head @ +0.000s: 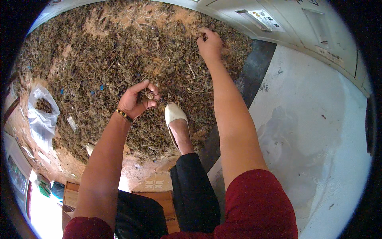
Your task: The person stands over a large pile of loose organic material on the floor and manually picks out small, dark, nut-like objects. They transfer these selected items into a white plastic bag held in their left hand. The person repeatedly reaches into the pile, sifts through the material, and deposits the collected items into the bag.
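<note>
Dried plant material point(98, 53) with stems and bits of debris lies spread thickly over the floor. Above it, left of my cream shoe, my left hand point(138, 100) has its fingers curled around a small pale brown piece of dried matter point(149, 94); a beaded bracelet circles that wrist. My right hand point(210, 43) reaches to the far right part of the layer, fingers bent, with a dark bit near the fingertips; whether it grips it cannot be told. A clear plastic bag point(43, 119) with some brown plant matter inside lies open at the left.
A cream slip-on shoe point(174, 113) on my foot stands in the plant layer. A white wall point(298, 134) runs along the right, and a pale door or cabinet panel point(286, 27) stands at the far right. Wooden furniture point(71, 194) is at lower left. Small blue scraps point(101, 87) lie among the leaves.
</note>
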Demonstrator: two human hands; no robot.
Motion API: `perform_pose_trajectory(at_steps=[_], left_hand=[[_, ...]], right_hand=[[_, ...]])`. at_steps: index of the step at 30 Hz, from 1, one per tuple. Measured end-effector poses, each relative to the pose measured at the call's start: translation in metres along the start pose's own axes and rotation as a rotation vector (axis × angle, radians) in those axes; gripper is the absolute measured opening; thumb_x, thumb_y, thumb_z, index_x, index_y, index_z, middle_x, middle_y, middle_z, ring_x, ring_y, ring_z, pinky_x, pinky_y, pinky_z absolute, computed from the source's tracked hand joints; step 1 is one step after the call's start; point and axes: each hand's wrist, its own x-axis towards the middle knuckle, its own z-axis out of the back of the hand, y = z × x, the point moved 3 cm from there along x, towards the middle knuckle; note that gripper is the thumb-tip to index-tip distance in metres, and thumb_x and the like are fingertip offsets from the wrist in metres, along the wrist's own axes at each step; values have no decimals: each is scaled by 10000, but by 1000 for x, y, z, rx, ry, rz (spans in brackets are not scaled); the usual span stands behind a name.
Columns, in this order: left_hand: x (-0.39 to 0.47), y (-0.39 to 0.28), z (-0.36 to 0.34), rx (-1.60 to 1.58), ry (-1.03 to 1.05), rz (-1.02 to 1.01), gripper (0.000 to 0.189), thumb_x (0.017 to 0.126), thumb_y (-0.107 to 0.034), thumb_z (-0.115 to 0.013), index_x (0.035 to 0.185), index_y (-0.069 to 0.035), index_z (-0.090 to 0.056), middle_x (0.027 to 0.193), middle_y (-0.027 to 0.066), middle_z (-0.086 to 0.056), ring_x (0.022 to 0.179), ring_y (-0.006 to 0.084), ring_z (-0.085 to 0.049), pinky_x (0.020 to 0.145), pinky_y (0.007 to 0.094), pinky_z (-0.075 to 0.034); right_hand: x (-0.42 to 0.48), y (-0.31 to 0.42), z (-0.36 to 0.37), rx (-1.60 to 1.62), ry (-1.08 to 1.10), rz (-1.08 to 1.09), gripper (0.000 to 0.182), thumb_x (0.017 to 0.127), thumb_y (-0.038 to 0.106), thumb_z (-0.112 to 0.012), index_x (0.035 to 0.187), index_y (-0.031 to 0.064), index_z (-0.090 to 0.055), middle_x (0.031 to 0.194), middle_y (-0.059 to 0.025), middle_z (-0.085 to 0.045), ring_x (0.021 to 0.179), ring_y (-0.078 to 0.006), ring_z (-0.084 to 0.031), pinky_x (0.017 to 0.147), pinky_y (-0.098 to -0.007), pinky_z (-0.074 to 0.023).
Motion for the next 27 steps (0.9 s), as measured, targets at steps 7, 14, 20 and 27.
perform_pose_trajectory(at_steps=[7, 14, 20, 27], left_hand=[[14, -7, -2, -16, 32, -16, 283, 924, -301, -479, 843, -52, -587, 869, 84, -582, 824, 219, -588, 642, 316, -529], [18, -11, -15, -129, -64, -110, 267, 923, -285, -484, 993, -49, -589, 961, 86, -610, 905, 220, -592, 774, 368, -513], [23, -6, -2, -334, -108, -141, 238, 916, -265, -480, 980, -61, -585, 977, 97, -615, 906, 220, -593, 760, 420, -513], [11, -2, -17, -221, 38, -91, 246, 899, -295, -511, 798, -75, -555, 826, 70, -528, 744, 218, -513, 502, 282, -422]], right_hand=[[-13, -13, 11, 36, -159, 42, 177, 673, 90, -671, 848, 66, -665, 859, -152, -606, 809, -337, -590, 732, -415, -480], [-78, 83, 37, 451, -24, 119, 92, 750, 12, -632, 838, 37, -628, 794, -72, -603, 723, -156, -581, 645, -299, -479], [-121, 152, 47, 393, 211, 244, 150, 760, 81, -637, 907, 60, -615, 884, -118, -593, 756, -282, -614, 627, -366, -510], [10, 23, 22, -91, -183, 167, 300, 772, 60, -600, 1071, 79, -618, 1111, -162, -545, 903, -339, -586, 795, -415, -478]])
